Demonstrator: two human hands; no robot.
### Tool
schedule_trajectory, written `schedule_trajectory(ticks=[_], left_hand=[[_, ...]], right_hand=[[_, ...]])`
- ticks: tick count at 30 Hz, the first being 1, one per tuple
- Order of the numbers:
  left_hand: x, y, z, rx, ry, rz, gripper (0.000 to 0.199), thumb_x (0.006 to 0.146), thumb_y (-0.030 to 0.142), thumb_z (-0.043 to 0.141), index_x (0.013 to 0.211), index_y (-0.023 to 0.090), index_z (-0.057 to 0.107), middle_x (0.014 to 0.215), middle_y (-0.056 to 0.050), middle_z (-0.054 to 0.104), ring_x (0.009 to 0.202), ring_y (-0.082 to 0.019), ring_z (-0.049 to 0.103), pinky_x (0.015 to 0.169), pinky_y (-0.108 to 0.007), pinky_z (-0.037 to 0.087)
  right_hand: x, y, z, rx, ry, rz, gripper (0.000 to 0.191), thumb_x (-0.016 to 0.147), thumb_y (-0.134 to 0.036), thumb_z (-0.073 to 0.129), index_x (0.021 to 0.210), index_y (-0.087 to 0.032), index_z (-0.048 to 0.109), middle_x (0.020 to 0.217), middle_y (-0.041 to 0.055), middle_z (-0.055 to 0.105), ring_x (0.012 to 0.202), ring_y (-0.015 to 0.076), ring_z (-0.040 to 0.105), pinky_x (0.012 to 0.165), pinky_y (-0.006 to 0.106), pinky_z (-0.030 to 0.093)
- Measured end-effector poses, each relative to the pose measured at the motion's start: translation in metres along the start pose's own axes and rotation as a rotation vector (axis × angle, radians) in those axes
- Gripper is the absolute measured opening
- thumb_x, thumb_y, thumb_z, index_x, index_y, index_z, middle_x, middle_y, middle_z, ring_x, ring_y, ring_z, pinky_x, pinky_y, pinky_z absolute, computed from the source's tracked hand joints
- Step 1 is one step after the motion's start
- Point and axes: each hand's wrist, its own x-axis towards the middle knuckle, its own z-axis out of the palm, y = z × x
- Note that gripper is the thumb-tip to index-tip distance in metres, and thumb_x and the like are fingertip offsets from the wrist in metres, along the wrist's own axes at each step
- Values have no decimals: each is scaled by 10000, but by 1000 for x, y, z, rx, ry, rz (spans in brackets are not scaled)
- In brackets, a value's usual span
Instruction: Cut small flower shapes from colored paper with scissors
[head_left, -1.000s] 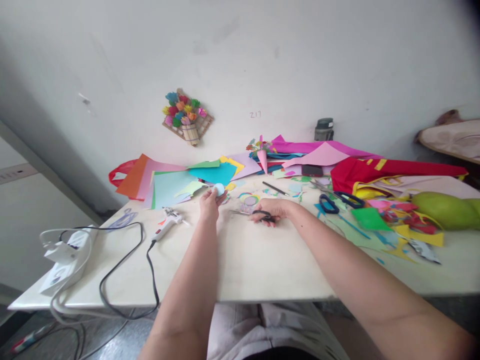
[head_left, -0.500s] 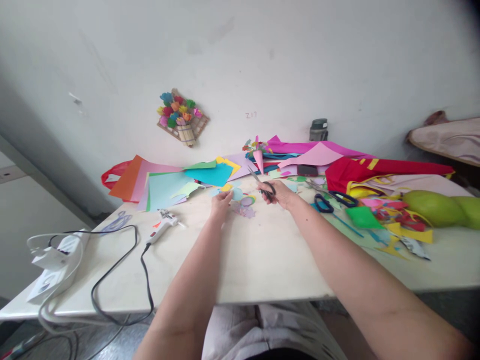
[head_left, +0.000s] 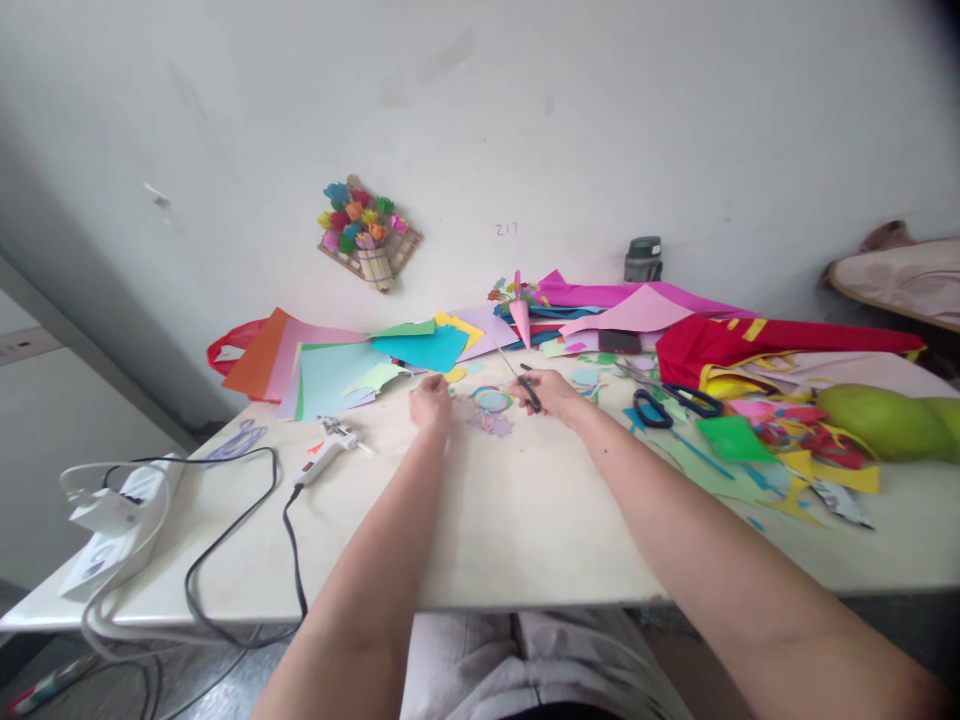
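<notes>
My right hand (head_left: 551, 394) grips a pair of scissors (head_left: 530, 392) by its dark handles, the thin blades pointing up and left above the table. To the left, my left hand (head_left: 430, 402) is closed, fingertips drawn together. Whatever it may hold is hidden or too small to make out. Between the two hands lies a small pile of cut paper pieces (head_left: 491, 424), purple and pink, with a light blue paper circle (head_left: 493, 400) on top. A yellow paper piece (head_left: 455, 374) rests just beyond my left hand.
Coloured paper sheets (head_left: 341, 372) spread along the back left. A hot glue gun (head_left: 324, 460) with its cord and a power strip (head_left: 120, 530) occupy the left side. At right lie larger scissors (head_left: 654, 408), paper scraps (head_left: 787, 500), red cloth (head_left: 712, 350) and a green fruit-like object (head_left: 862, 420).
My left hand has drawn back left, away from the light blue paper it was at; a light blue circle now shows on the pile. The scissors have turned slightly in my right hand.
</notes>
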Motion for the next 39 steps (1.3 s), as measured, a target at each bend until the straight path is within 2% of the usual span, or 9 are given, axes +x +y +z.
schedule_trajectory(ticks=[5,9,13,16,19,25,28,35,39], left_hand=[[16,-15,-26,139,75,-154,307,834,237,547,1092,254,713,1115,-82,720,1145,-270,591,952,-386,426],[18,-24,-30,223,33,-244,273,810,238,559,1020,255,733,1111,-100,714,1200,-294,551,1006,-422,369],[18,-30,-23,305,-36,-184,263,781,414,606,946,251,732,1061,-116,716,1251,-334,479,1002,-448,349],[19,-32,-17,355,-53,-113,425,712,565,639,975,239,714,1139,-135,678,1252,-358,453,1001,-459,342],[21,-35,-11,395,-44,-54,551,630,621,681,1006,218,694,1246,-161,615,1257,-382,434,1001,-459,342],[26,-39,-7,374,-52,-33,458,632,570,712,925,219,700,1214,-172,626,1234,-406,457,971,-467,372],[27,-39,-8,332,-41,-37,424,642,535,722,924,219,699,1133,-161,669,1221,-389,488,963,-458,381],[23,-34,-15,253,-33,-87,242,707,445,692,820,232,675,924,-88,734,1045,-312,632,962,-438,379],[22,-33,-20,226,-21,-101,200,731,415,676,795,226,669,873,-72,734,988,-291,660,921,-397,409]], right_hand=[[-2,-1,4,-22,15,-1,287,660,-341,805,809,-145,658,576,-26,587,456,66,486,418,184,332],[1,5,6,0,-22,-22,321,663,-400,774,842,-157,665,639,-21,594,521,81,508,463,195,347],[12,5,9,-13,-24,-27,341,665,-422,753,856,-158,653,598,-43,542,512,82,485,458,196,304],[25,2,12,-37,-10,-18,321,640,-388,773,816,-152,645,579,-50,527,510,79,463,479,203,343],[40,5,13,-65,58,-60,317,631,-393,776,806,-160,649,578,-44,544,530,96,492,505,217,398],[59,33,10,-102,304,-133,365,666,-528,694,794,-190,645,640,-19,601,579,137,564,543,255,480],[58,44,9,-105,368,-142,408,685,-570,655,828,-188,649,668,-3,618,585,148,575,553,268,490],[49,45,10,-200,356,-200,380,699,-560,645,815,-198,657,666,12,637,623,174,590,571,280,480],[46,42,11,-212,357,-201,342,706,-532,654,802,-204,656,663,12,640,639,179,596,576,274,476]])
